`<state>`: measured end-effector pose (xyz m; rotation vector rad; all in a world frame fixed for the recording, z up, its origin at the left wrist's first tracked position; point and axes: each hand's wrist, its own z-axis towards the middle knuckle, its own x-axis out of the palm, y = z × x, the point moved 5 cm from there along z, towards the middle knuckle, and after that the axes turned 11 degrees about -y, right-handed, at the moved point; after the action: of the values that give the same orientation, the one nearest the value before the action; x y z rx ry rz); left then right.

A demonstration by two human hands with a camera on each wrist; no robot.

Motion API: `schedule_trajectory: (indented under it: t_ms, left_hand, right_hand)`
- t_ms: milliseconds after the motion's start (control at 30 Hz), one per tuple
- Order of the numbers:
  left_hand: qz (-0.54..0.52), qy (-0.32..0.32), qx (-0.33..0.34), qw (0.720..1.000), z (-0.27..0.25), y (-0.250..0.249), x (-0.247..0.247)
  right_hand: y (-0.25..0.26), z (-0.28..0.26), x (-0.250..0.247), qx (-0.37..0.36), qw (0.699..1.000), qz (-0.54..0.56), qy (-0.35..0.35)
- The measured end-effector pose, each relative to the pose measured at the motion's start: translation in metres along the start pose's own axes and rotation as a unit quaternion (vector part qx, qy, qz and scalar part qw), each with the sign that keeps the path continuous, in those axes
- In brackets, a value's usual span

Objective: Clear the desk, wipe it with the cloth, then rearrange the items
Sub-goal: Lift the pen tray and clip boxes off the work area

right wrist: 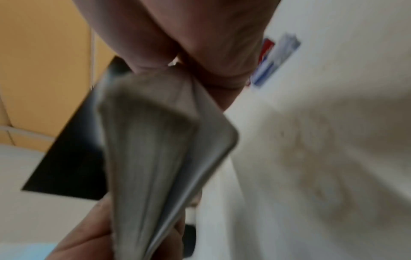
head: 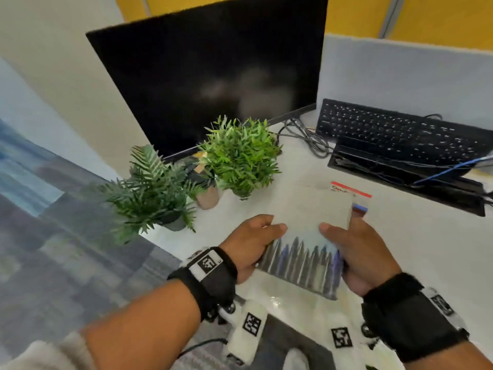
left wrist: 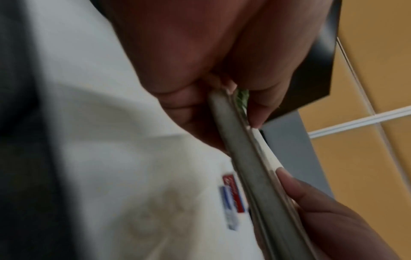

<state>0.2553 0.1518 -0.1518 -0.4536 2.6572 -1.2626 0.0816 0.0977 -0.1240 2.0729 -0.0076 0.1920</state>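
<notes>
A thin pale book (head: 306, 228) with a row of dark trees printed along its near edge is held just above the white desk (head: 413, 249). My left hand (head: 250, 244) grips its left side and my right hand (head: 354, 252) grips its right side, thumbs on the cover. The left wrist view shows the book's edge (left wrist: 244, 153) pinched between thumb and fingers of the left hand (left wrist: 222, 98). Seen from the right wrist, the book (right wrist: 155, 149) is blurred under the right hand (right wrist: 189, 66). No cloth is visible.
Three potted plants (head: 240, 153) (head: 152, 193) (head: 206, 193) stand at the desk's left edge before a dark monitor (head: 213, 84). A black keyboard (head: 400, 134) leans at the back right above a cable tray (head: 400, 177). A red-and-blue labelled packet (head: 352, 189) lies beyond the book.
</notes>
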Motion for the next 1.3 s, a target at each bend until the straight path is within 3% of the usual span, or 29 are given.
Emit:
schedule_trajectory:
  t_ms: [133,233,400,600,833,933,1033,1300]
  left_hand:
    - [0.02,-0.093,-0.019,0.995,-0.017,0.037,-0.109]
    - [0.066,-0.151,-0.012,0.986,-0.014,0.058,-0.162]
    - [0.17,-0.204,0.041,0.963,0.02,0.073,-0.212]
    - [0.234,-0.204,0.086,0.947,0.039,0.073,-0.223]
    - [0.25,-0.225,0.109,0.935,0.042,0.084,-0.23]
    - [0.289,-0.236,0.138,0.917,0.041,0.082,-0.23]
    - [0.352,-0.234,0.16,0.892,0.042,0.077,-0.227]
    - [0.385,-0.221,0.161,0.882,0.049,0.077,-0.225]
  right_hand:
    - [-0.068,-0.003,0.084,0.082,0.996,-0.033,-0.021]
    - [-0.113,-0.003,0.133,0.128,0.988,-0.078,-0.034]
    - [-0.145,0.013,0.181,0.097,0.977,-0.164,-0.093]
    - [-0.135,0.015,0.196,0.028,0.918,-0.375,-0.128]
    - [-0.136,0.008,0.194,-0.033,0.864,-0.487,-0.126]
    - [-0.139,0.011,0.196,-0.051,0.842,-0.526,-0.112]
    - [-0.142,0.014,0.196,-0.051,0.835,-0.536,-0.11]
    - [-0.149,0.018,0.197,-0.063,0.821,-0.559,-0.1]
